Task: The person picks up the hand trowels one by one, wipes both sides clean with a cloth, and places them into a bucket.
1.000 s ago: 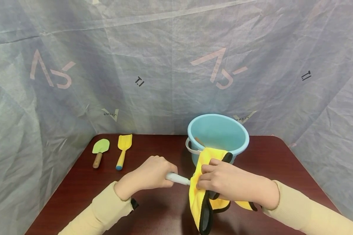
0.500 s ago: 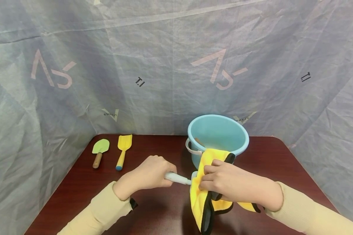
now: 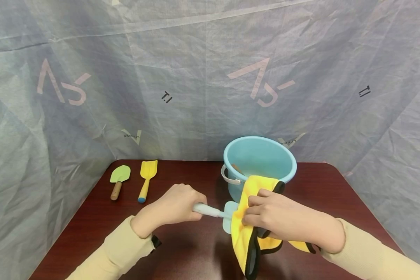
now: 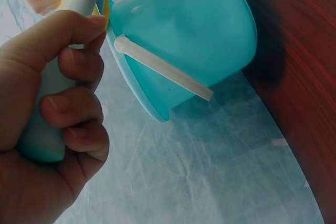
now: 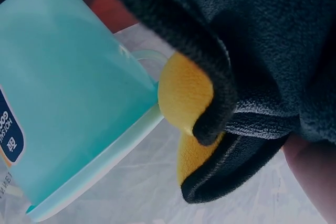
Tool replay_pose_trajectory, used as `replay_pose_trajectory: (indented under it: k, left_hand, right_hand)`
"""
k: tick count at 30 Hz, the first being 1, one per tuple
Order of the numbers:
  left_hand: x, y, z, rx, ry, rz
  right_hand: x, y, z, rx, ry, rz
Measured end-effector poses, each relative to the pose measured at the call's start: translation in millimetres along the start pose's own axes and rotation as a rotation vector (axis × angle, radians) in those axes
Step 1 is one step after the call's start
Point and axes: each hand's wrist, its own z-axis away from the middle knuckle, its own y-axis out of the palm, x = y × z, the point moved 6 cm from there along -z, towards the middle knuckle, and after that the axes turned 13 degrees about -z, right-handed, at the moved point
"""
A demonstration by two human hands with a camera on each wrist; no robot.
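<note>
My left hand [image 3: 175,204] grips the pale handle [image 3: 206,210] of a small light-blue toy shovel, its fingers curled round it in the left wrist view. The shovel's blade [image 3: 228,212] points right, partly covered by a yellow cloth [image 3: 241,233] with black edging and a dark grey reverse. With bent fingers, my right hand [image 3: 281,214] holds this cloth against the blade, and the lower folds hang over the table. In the right wrist view the cloth's dark side [image 5: 273,40] fills much of the picture and hides most of the hand.
A light-blue bucket [image 3: 235,192] with a white handle [image 3: 227,177] stands just behind the cloth, a brown-handled item [image 3: 236,168] inside. At left on the dark red table [image 3: 189,175] lie a green trowel [image 3: 120,174] and a yellow toy shovel [image 3: 147,175]. A grey sheet [image 3: 182,77] hangs behind.
My right hand and the cloth have slid a little right, uncovering part of the blue blade. My left hand has drawn slightly left with the shovel.
</note>
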Motion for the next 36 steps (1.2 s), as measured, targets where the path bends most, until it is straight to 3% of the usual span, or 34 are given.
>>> replay_pose_trajectory:
  k: [19,28,36]
  left_hand:
    - [10.3,-5.5,5.9,0.000,-0.024,0.001]
    - [16.5,-8.6,8.5,-0.006,-0.047,0.001]
    - [18.4,-9.6,11.2,-0.005,-0.053,-0.005]
  right_hand:
    - [-5.2,-12.6,19.4,-0.062,-0.001,0.057]
    - [-6.0,-17.1,28.5,-0.121,-0.040,0.066]
    - [-7.8,-17.2,36.2,-0.100,0.018,0.053]
